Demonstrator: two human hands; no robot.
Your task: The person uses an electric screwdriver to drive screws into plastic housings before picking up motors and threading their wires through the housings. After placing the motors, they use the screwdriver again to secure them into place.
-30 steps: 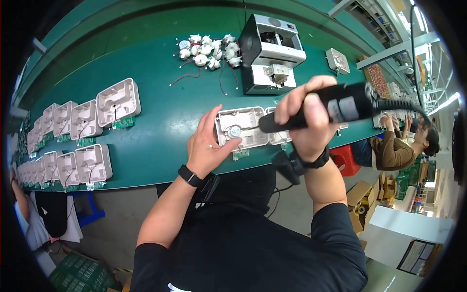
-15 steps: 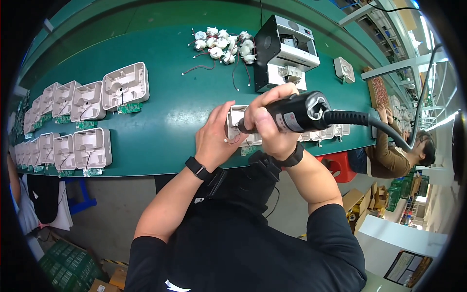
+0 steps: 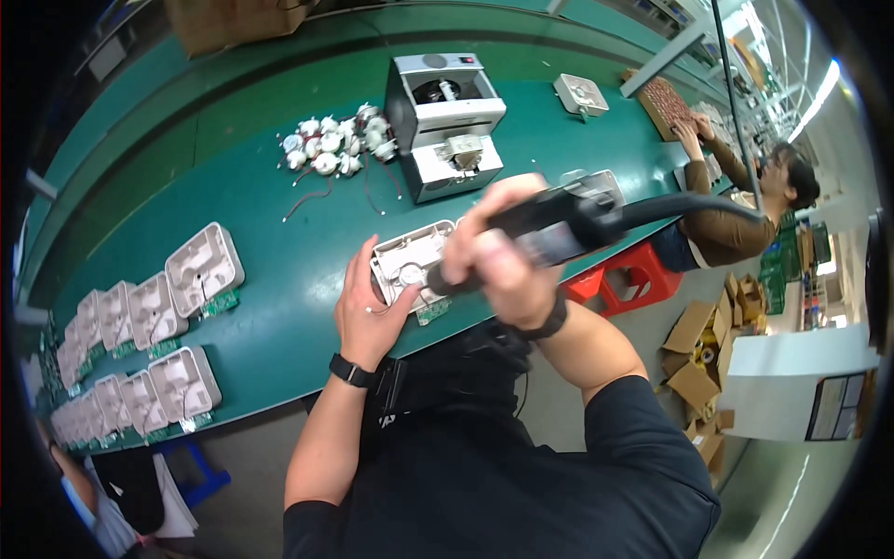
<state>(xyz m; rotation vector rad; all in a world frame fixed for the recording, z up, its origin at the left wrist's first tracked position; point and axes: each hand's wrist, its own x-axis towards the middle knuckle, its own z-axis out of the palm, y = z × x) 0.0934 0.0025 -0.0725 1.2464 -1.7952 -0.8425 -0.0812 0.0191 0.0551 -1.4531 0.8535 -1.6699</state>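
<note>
My left hand [image 3: 365,312] grips the left end of a white plastic housing [image 3: 431,238], fingers along its outer wall and thumb over the near rim. A round white part [image 3: 410,274] sits inside, near my thumb, and a thin wire with a small plug hangs by the thumb. My right hand [image 3: 503,256] is wrapped round a black electric screwdriver [image 3: 549,228], held tilted over the housing's right half. Its nose points left toward the round part; motion blur hides whether the tip touches. A green circuit board [image 3: 433,312] pokes out at the near side.
White motors with wires [image 3: 331,144] lie heaped behind my hands, beside a black-and-silver machine [image 3: 447,121]. Rows of similar housings [image 3: 205,270] stand at left. A single housing [image 3: 579,95] lies far right. A co-worker [image 3: 736,200] sits right, near a red stool [image 3: 624,279].
My view has swung, so the bench appears tilted. The screwdriver has shifted right relative to the housing, baring more of its inside and the round part. My left hand keeps its hold.
</note>
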